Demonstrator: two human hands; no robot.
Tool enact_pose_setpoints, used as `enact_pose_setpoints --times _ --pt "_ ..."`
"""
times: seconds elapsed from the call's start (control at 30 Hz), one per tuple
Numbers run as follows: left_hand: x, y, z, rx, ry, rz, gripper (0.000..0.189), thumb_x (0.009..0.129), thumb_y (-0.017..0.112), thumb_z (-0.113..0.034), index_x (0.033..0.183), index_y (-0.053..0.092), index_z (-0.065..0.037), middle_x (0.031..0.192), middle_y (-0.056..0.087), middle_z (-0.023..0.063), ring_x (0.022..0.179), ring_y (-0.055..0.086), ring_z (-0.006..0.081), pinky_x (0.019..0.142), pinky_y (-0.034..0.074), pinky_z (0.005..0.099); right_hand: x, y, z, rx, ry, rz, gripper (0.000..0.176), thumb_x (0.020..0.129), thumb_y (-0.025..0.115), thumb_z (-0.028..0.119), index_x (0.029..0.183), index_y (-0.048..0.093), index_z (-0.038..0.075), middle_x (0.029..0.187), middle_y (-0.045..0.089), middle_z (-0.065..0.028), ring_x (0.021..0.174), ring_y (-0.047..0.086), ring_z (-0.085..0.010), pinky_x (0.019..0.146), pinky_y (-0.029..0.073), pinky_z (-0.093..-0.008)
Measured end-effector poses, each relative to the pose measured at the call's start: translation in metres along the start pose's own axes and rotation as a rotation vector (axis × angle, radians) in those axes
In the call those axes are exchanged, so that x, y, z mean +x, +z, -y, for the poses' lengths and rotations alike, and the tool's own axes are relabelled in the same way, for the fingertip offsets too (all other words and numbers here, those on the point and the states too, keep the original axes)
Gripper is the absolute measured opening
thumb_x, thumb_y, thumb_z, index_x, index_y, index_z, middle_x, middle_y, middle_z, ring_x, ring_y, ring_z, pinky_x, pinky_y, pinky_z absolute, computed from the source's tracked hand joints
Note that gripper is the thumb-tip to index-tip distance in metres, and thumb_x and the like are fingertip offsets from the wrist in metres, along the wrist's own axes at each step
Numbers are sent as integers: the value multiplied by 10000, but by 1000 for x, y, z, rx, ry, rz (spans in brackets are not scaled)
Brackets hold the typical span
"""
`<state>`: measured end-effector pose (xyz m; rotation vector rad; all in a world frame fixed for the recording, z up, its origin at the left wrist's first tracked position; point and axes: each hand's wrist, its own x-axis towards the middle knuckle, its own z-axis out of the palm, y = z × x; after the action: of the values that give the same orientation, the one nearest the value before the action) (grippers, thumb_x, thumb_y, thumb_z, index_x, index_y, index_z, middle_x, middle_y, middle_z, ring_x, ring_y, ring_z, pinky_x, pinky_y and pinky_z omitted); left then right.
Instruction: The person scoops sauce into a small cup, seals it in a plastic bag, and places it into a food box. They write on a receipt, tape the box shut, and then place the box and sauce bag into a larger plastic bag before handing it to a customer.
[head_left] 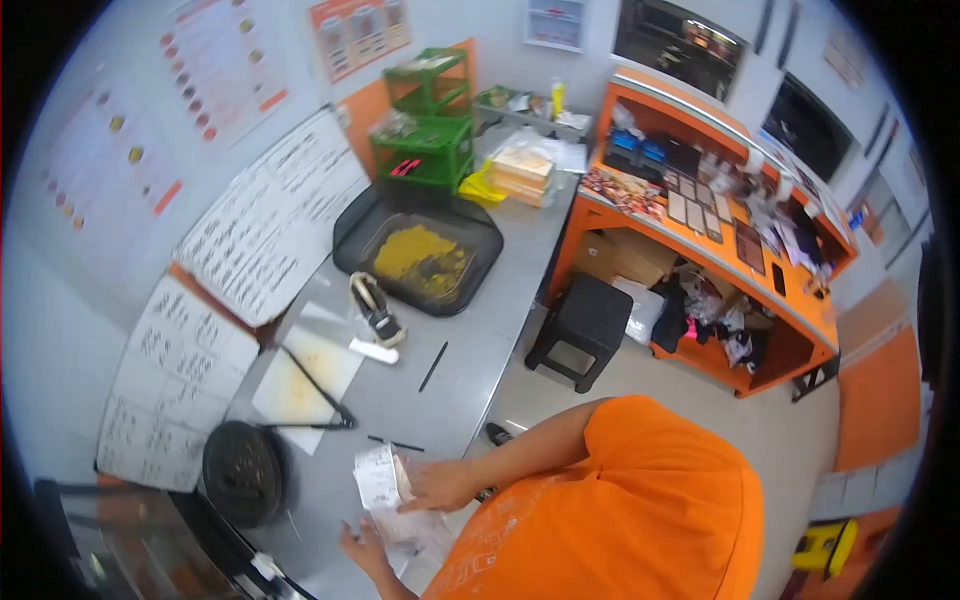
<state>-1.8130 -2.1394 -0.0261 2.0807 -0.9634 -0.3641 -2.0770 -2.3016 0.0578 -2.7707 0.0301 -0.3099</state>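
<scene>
My right hand (pixel 440 486) reaches in from the right over the front edge of the metal table, its fingers closed on a white packet (pixel 377 477) with printed text. Below the packet hangs clear, crumpled plastic (pixel 415 530). My left hand (pixel 366 548) is at the lower edge of the view, close beside the plastic, with fingers apart. A thin black stick (pixel 395 443) lies just above the packet. Farther left are black tongs (pixel 325 395) on a stained white sheet (pixel 300 375) and a round black pan (pixel 243 473).
A black tray (pixel 350 235) holds yellow food. Behind it stand a green rack (pixel 425 140) and stacked packs (pixel 522 172). A black stool (pixel 580 325) stands beside the table, near an orange counter (pixel 590 215) with phones. Written whiteboards (pixel 270 220) lean on the wall.
</scene>
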Motion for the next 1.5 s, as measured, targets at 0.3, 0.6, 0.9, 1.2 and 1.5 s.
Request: enact_pose_setpoints --times 0.3,0.6,0.9,1.2,1.5 --pt "-80 60 -52 -286 -161 233 324 945 618 -119 1212 543 48 1117 626 130 956 600 191 765 514 333 -42 -2 14 710 319 -348 406 819 589 54 1219 528 75 1069 619 -187 1047 604 -392 868 491 -457" --pt "-190 232 -297 -780 164 430 221 921 633 -50 1124 556 -7 1080 576 75 938 573 164 848 484 310 -346 -129 19 694 577 -1089 355 871 567 86 1224 569 41 1125 642 -143 1066 623 -287 947 475 -389" --pt "-176 367 -453 -752 264 590 174 959 616 -74 1116 567 -18 1041 575 54 853 583 118 769 498 252 -665 -370 -12 9 907 -1249 397 765 577 -12 1149 630 72 1101 628 -132 1046 633 -245 922 491 -357" --pt "-162 546 -542 -732 268 870 187 916 645 -42 1095 590 -37 856 579 -3 720 521 57 657 415 210 -833 -575 -39 -63 1160 -1853 251 934 540 200 1091 615 20 940 652 -95 855 636 -168 764 503 -339" --pt "-164 619 -633 -688 361 825 152 919 655 -77 1045 602 -12 941 602 25 817 574 95 748 470 250 -1002 -725 -144 -60 1178 -1947 314 904 586 260 1108 618 24 898 651 -110 796 626 -212 704 480 -401"
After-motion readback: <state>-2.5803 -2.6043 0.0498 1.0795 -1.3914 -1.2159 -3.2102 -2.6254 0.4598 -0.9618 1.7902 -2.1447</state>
